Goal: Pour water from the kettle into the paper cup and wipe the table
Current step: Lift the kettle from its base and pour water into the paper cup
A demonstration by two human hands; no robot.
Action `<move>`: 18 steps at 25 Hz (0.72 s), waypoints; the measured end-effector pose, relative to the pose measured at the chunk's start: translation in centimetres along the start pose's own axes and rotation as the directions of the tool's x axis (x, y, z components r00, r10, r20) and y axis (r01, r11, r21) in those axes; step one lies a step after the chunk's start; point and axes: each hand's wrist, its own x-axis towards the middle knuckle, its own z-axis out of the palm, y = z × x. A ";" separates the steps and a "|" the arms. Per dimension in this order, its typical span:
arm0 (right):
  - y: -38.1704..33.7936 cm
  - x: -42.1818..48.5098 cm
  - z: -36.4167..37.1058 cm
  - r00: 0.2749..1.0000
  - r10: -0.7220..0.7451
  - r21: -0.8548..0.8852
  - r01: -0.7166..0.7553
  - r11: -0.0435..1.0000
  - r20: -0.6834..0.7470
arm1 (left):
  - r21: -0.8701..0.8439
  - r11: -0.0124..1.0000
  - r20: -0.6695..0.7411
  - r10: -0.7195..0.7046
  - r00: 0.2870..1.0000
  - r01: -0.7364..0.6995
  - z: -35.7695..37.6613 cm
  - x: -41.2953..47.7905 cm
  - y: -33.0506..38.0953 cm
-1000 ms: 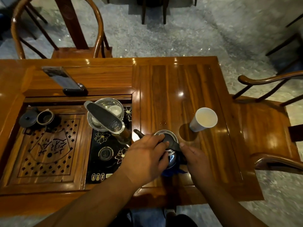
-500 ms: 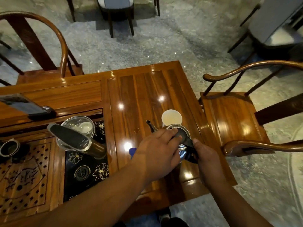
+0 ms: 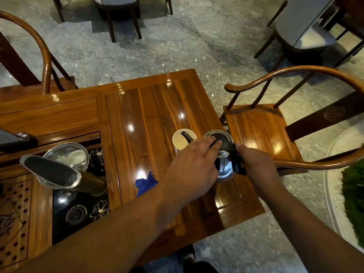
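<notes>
Steel kettle near table right edge, spout over paper cup. Right hand grips black handle; left hand steadies body and lid, fingers spread. Kettle likely heavy, slick; cup light, tips easily. Blue cloth beside.

table | paper cup | blue cloth | water drops

The glossy reddish-brown wooden table has streaky darker grain, with a white round paper cup and a shiny silver steel kettle with black spout and handle on it. There's a bright blue crumpled cloth too, plus a black glass stove panel with gold-outlined flowers and a speckled grey stone floor.
</notes>
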 end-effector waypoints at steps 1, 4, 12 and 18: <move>-0.3 0.6 -0.4 1.000 -0.003 -0.025 0.003 1.000 0.000 | 0.003 1.000 0.001 -0.010 1.000 0.010 0.1 0.3 0.1; -1.4 1.8 -1.2 0.999 -0.023 -0.087 0.026 0.996 0.028 | -0.016 0.999 0.022 -0.037 0.999 0.038 0.5 1.2 0.6; -4.2 4.0 -2.4 0.991 -0.064 -0.335 0.101 0.937 0.120 | -0.159 0.975 0.083 -0.142 0.986 0.154 0.6 1.7 1.2; -5.5 5.8 -2.8 0.988 -0.028 -0.508 0.102 0.855 0.151 | -0.197 0.957 0.112 -0.192 0.975 0.211 1.0 1.7 1.2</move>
